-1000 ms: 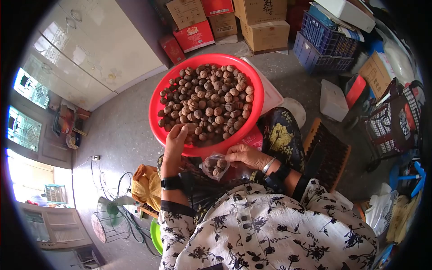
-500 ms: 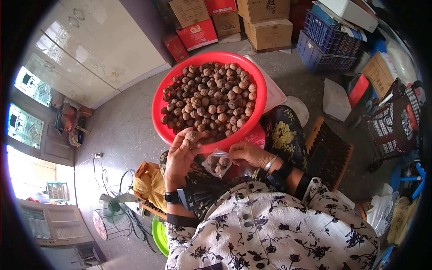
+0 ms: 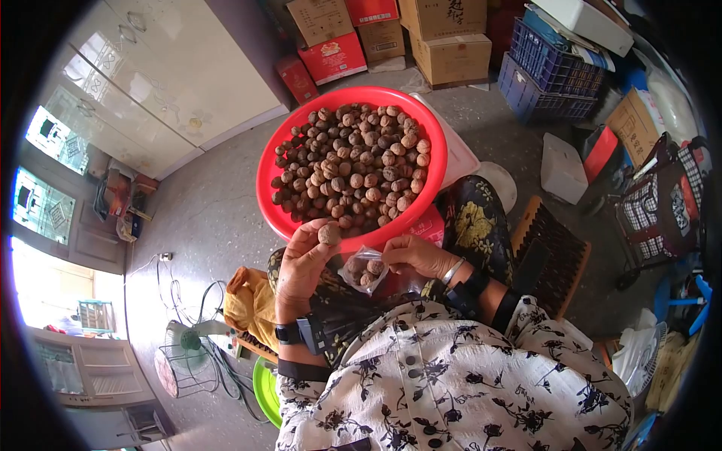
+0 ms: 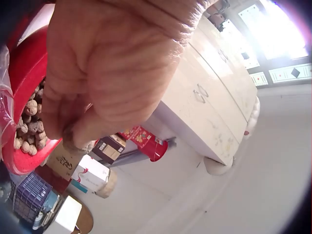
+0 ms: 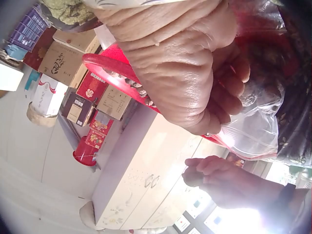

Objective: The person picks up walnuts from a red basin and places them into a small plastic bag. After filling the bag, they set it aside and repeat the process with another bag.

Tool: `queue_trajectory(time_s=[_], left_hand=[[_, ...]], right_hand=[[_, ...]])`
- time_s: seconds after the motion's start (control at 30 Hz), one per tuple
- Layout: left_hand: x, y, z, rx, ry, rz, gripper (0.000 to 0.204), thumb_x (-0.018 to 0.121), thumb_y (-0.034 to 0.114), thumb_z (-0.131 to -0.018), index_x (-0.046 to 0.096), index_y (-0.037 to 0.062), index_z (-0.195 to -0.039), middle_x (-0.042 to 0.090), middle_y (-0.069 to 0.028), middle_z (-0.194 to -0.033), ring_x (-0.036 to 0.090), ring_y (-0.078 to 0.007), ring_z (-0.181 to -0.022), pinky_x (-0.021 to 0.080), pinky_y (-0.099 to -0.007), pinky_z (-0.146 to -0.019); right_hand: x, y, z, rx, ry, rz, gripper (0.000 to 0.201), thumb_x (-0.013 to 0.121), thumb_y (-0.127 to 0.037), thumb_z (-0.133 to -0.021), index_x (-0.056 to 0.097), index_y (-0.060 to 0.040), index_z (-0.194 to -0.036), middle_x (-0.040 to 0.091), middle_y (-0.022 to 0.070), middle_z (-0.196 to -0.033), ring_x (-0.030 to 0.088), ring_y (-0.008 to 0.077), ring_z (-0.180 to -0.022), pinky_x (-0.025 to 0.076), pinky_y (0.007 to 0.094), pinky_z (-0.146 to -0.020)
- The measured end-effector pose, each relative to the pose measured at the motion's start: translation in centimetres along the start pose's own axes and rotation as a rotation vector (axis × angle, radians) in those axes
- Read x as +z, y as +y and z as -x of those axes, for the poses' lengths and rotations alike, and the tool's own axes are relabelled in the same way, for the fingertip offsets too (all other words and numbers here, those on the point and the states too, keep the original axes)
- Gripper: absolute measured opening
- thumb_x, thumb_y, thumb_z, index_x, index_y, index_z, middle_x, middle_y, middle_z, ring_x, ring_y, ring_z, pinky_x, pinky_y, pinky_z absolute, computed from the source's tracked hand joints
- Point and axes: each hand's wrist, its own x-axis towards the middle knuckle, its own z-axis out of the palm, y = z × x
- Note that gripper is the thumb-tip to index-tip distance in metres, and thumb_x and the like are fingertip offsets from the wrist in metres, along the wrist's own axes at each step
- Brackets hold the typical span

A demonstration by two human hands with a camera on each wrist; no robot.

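A red basin (image 3: 268, 197) full of brown walnuts (image 3: 336, 183) stands before the person. The left hand (image 3: 302, 268) pinches one walnut (image 3: 329, 234) between thumb and fingers near the basin's front rim; the left wrist view shows this hand (image 4: 114, 63) from close up, mostly covering the nut. The right hand (image 3: 418, 256) grips the edge of a clear plastic bag (image 3: 363, 271) holding several walnuts, just right of the left hand. In the right wrist view, the bag (image 5: 256, 129) hangs at the fingers of the right hand (image 5: 180, 63).
Cardboard boxes (image 3: 451, 59) and blue crates (image 3: 556, 60) stand behind the basin. A wooden beaded mat (image 3: 553, 255) lies at the right, beside a checked cart (image 3: 658, 203). To the left are a fan (image 3: 188, 349), yellow cloth (image 3: 252, 310) and a green basin (image 3: 265, 391).
The left hand has come back from the walnuts in the basin with one walnut, now held near the bag. The right hand has kept its grip on the bag and barely moved.
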Motion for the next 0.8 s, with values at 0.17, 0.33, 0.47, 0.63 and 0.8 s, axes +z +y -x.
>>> queue_trajectory(time_s=[0.17,0.33,0.47,0.63,0.8], left_hand=[[-0.1,-0.2,0.5,-0.018,-0.023,-0.125,0.038,0.066,0.0,-0.09,0.057,0.0024,-0.126,0.066,-0.0071,-0.121,0.061,-0.0178,-0.113,0.048,-0.0338,-0.101],[0.3,-0.4,1.2,-0.102,-0.08,-0.256,0.038,0.067,-0.007,-0.086,0.059,0.0009,-0.122,0.067,-0.0057,-0.113,0.064,-0.0143,-0.106,0.05,-0.0295,-0.096],[0.7,-0.6,1.6,-0.121,-0.143,-0.403,0.04,0.069,-0.006,-0.085,0.058,-0.0001,-0.123,0.067,-0.0063,-0.112,0.064,-0.0124,-0.105,0.052,-0.0277,-0.093],[1.7,-0.4,1.9,-0.077,-0.097,-0.91,0.031,0.072,0.001,-0.084,0.064,0.0027,-0.115,0.065,-0.0003,-0.102,0.06,-0.0081,-0.086,0.051,-0.024,-0.078],[1.3,-1.0,1.6,-0.022,0.011,-1.014,0.024,0.074,0.006,-0.084,0.068,0.0038,-0.108,0.065,-0.001,-0.095,0.059,-0.0085,-0.079,0.05,-0.0249,-0.074]], right_hand=[[-0.4,0.5,-0.2,0.013,0.008,0.045,0.02,0.066,-0.023,-0.095,0.068,-0.0054,-0.086,0.061,-0.0011,-0.074,0.054,0.0073,-0.067,0.043,0.0222,-0.065],[-0.7,1.1,-0.5,0.009,-0.002,-0.007,0.019,0.065,-0.022,-0.096,0.068,-0.0059,-0.086,0.062,-0.0012,-0.075,0.055,0.0075,-0.067,0.044,0.0228,-0.064],[-0.8,1.3,-0.6,-0.002,-0.018,-0.053,0.018,0.065,-0.021,-0.095,0.068,-0.0061,-0.086,0.063,-0.0015,-0.075,0.057,0.0075,-0.068,0.045,0.0232,-0.064],[-0.7,1.0,-0.5,0.02,-0.012,-0.066,0.015,0.066,-0.018,-0.095,0.067,-0.0056,-0.087,0.063,-0.0011,-0.077,0.057,0.0071,-0.068,0.045,0.022,-0.065],[-0.5,0.6,-0.3,0.023,-0.017,-0.058,0.014,0.065,-0.016,-0.095,0.067,-0.005,-0.087,0.062,-0.0005,-0.079,0.056,0.007,-0.069,0.046,0.0215,-0.067]])
